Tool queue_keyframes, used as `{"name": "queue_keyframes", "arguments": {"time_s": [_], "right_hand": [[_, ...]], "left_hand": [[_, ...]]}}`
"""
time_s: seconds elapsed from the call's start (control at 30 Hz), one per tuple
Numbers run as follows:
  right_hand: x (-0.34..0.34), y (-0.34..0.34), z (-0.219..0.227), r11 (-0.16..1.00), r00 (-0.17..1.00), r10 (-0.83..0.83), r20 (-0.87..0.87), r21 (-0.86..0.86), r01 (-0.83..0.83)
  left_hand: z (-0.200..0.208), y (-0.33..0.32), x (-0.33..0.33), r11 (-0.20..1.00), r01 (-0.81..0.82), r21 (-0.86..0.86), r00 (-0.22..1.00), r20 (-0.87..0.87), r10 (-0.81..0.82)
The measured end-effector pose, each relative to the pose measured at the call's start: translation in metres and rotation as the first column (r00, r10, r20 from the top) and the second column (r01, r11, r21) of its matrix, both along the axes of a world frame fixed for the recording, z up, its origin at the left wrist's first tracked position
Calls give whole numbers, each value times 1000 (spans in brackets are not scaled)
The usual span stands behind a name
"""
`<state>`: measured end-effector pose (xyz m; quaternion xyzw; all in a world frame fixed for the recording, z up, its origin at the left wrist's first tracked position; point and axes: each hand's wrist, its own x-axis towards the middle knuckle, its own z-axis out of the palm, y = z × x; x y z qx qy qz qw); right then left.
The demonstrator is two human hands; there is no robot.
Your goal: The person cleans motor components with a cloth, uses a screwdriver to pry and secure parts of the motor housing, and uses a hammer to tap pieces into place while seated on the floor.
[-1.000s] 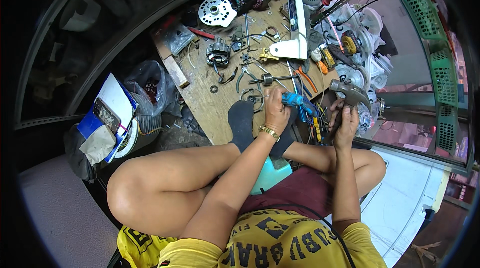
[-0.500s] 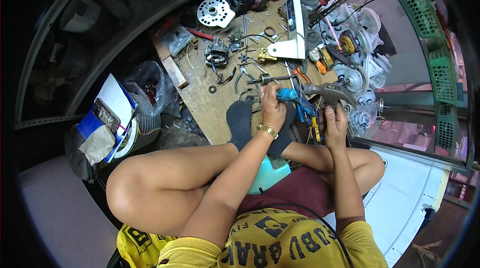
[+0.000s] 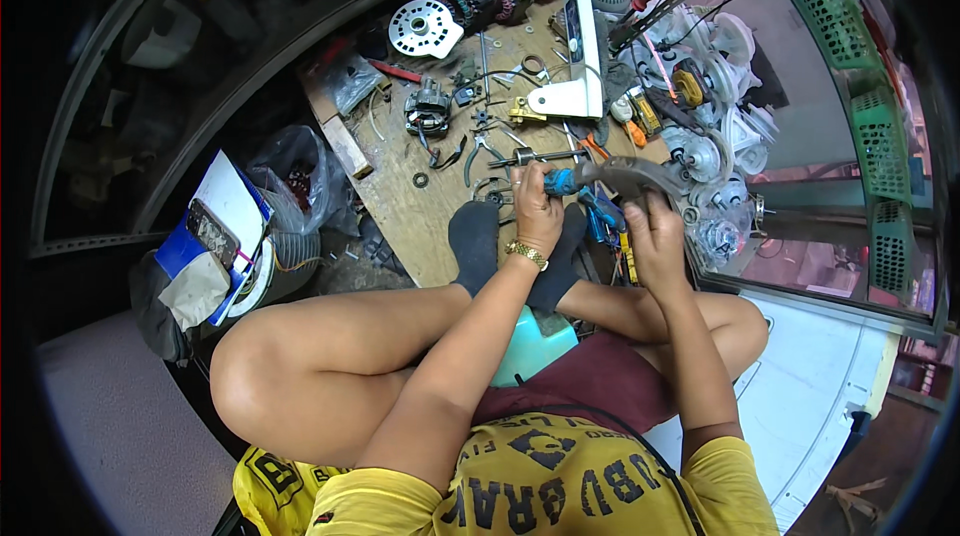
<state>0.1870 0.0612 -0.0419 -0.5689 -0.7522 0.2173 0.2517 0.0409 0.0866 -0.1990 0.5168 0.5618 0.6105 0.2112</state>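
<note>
While you sit cross-legged over the low wooden counter (image 3: 420,206), the scene runs left to right like this:

Far left: a white and blue pad with a dark phone-like slab on it (image 3: 215,231) lies beside a clear plastic bag (image 3: 295,176), both off the counter's left edge.

Counter, middle: a round white perforated metal disc (image 3: 425,28) sits at the far end; nearer you lie a small dark motor part with wires (image 3: 428,111) and grey pliers (image 3: 480,148).

Left hand: your left hand (image 3: 537,211), gold watch at the wrist, is closed around the blue-handled screwdriver (image 3: 560,181), whose thin metal shaft points left above the counter.

Right hand: your right hand (image 3: 655,231) is clamped on the grey curved metal housing (image 3: 630,176), held just right of the screwdriver handle and touching it.

Far right: white plastic fan parts (image 3: 720,146) pile near green plastic crates (image 3: 880,136).
</note>
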Motion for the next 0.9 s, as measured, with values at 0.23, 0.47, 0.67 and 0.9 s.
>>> {"name": "queue_keyframes", "arguments": {"time_s": [0.23, 0.47, 0.67, 0.9], "right_hand": [[9, -14, -3, 987, 997, 25, 72, 154, -36], [-11, 3, -19, 990, 900, -123, -417, -111, 84], [-17, 29, -65, 995, 957, -88, -278, -77, 69], [-21, 27, -50, 993, 953, -44, -299, -122, 7]], "left_hand": [[4, -8, 5, 999, 17, 33, 1000, -23, -16], [5, -10, 0, 999, 40, -14, 999, -18, -41], [18, -8, 1, 996, 84, -32, 992, -95, -87], [7, 22, -23, 910, 313, -272, 925, -132, -358]]}}
